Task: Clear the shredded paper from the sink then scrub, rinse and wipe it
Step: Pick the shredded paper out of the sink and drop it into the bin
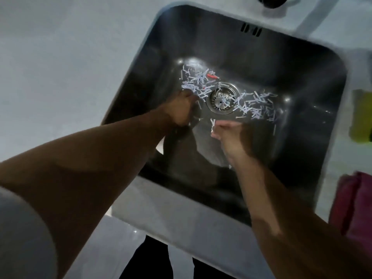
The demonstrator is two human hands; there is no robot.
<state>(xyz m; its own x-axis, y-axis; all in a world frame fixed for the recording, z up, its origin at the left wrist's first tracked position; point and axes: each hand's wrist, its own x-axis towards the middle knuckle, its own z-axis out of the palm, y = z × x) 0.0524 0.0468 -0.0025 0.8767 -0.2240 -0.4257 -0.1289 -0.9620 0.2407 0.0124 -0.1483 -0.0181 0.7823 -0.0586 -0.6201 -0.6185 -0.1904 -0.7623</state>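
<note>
A steel sink [231, 49] holds white shredded paper in two heaps, one [196, 81] left of the drain strainer [221, 99] and one [255, 107] to its right. A few red scraps lie in the left heap. My left hand [181, 109] is down in the basin at the near edge of the left heap, its fingers curled; whether they hold shreds is hidden. My right hand [227, 133] hovers near the drain and pinches a few white strips between its fingertips.
A white counter [60, 67] surrounds the sink. On the right lie a yellow-green sponge [361, 115] and a dark pink cloth [352, 202]. A black round object [271, 1] sits at the top edge, beside a pale tap spout [316, 15]. Overflow slots [251, 30] mark the far wall.
</note>
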